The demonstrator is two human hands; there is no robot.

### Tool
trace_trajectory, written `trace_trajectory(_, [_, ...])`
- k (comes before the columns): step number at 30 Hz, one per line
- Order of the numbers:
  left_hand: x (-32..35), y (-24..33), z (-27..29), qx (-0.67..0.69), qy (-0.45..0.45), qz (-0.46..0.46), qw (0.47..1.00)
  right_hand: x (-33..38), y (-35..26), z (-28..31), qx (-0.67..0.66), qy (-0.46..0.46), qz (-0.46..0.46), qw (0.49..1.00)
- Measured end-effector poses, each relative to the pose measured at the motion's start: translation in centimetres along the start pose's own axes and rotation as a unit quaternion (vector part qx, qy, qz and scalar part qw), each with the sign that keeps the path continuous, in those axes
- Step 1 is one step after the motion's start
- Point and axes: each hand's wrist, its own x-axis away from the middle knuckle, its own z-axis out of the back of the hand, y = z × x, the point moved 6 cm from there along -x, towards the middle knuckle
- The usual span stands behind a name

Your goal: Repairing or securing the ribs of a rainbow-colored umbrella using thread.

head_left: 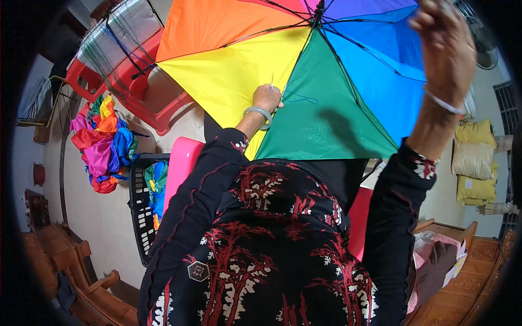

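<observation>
An opened rainbow umbrella [234, 70] lies across my lap, its inside with black ribs facing me. My left hand [266, 99] is closed on the rib and cloth where the yellow and green panels meet. A thin pale tip sticks up from its fingers; I cannot tell what it is. A loose blue-green thread [300, 99] lies on the green panel beside that hand. My right hand [448, 54] is raised over the blue panels at the upper right, fingers curled together and slightly blurred. What those fingers hold, if anything, does not show.
Dark threads hang over a silver-wrapped box [122, 38] on red stools [157, 111] at the left. Nearby are a pile of folded rainbow cloth [106, 144] and a black basket [142, 217] with more. Yellow sacks [474, 163] and a fan [483, 43] stand at right.
</observation>
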Motion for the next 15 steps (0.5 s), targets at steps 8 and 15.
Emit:
trace_trajectory(8, [-0.2,-1.3,0.3,0.119,0.031,0.043,0.991,0.5,-6.3,12.7,-0.136,-0.074,0.017,0.988])
trace_trajectory(15, [-0.3,-1.3,0.1,0.116,0.027,0.043,0.992,3.7,-12.8,17.6,0.019,0.198,0.133,0.971])
